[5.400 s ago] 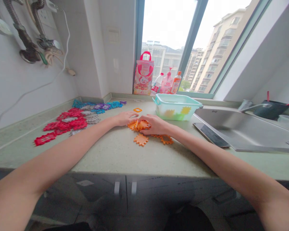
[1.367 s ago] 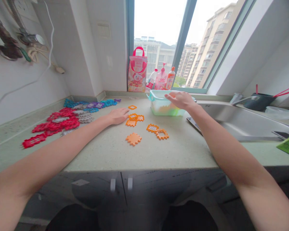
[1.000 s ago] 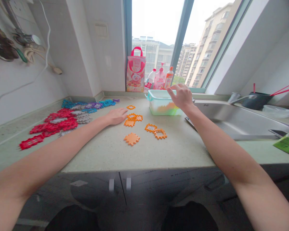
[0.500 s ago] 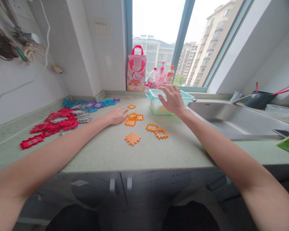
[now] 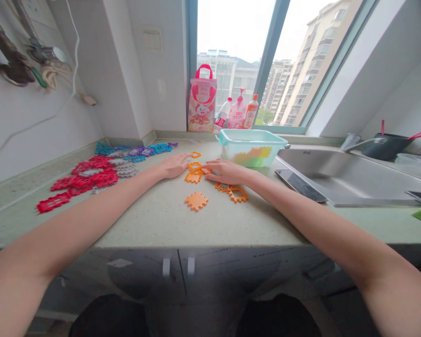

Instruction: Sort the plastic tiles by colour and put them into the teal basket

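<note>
On the counter (image 5: 143, 222), a tub (image 5: 256, 142) stands one o'clock from the right hand (image 5: 228, 172), which, like the left hand (image 5: 173, 165), has fingers loosely apart; overlapping orange tiles (image 5: 193, 177) lie close between them, nine o'clock from the right, four from the left.

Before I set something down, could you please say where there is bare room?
Bare countertop lies between the solid orange tile and the front edge, flanked by the left forearm and right forearm. It is crowded with orange tiles around the right hand, red pieces farther left.
</note>
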The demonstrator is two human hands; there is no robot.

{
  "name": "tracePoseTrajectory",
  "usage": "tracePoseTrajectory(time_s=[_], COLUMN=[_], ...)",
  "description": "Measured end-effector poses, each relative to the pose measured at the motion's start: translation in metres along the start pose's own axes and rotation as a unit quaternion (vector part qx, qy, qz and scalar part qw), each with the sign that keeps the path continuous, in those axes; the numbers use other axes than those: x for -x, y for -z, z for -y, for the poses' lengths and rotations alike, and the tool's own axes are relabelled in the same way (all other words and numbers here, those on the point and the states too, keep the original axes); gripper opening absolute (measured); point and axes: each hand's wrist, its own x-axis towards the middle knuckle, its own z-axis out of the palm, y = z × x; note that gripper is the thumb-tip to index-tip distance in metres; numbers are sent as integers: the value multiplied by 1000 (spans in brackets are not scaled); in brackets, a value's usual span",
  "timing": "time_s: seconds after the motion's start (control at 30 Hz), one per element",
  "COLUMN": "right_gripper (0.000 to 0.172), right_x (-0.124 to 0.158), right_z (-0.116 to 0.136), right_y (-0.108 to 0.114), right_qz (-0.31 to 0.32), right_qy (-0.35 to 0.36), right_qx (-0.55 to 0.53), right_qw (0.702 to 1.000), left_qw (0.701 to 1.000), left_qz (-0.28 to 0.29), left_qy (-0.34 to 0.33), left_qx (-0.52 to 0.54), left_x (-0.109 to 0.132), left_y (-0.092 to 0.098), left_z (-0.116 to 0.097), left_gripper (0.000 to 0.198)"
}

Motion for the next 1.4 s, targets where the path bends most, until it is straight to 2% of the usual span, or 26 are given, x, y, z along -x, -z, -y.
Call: tracePoseTrajectory(time_s=[0.23,0.4,0.67,0.83,0.93,1.03,1.17,1.3,1.4], right_gripper=[26,18,16,37,46,46,42,35,32], right_x=[-4,-5,-6,0,4,5,2,1,-1], right_z=[2,4,8,7,7,6,4,1,-1], right_y=[5,8,7,14,19,21,16,8,0], right_qz=[23,17,8,-11,-31,-73,-136,-156,-161], right_qy=[-51,-39,-66,-52,-43,-52,-87,-97,-92], right_qx=[-19,-18,-1,78,125,146,121,81,49], right_qw=[998,999,998,996,991,985,980,980,981], left_qw=[999,999,999,997,995,991,985,972,980], left_qz=[32,25,29,-34,-39,-26,0,3,-15], left_qy=[1,21,21,-38,-70,-107,-160,-221,-189], left_qx=[17,20,17,49,65,76,69,79,61], left_x=[-3,-6,-10,-3,1,5,11,15,14], left_y=[2,5,5,4,7,11,15,14,12], left_z=[1,1,5,4,2,1,0,-1,-1], left_gripper=[72,74,73,71,66,62,58,59,63])
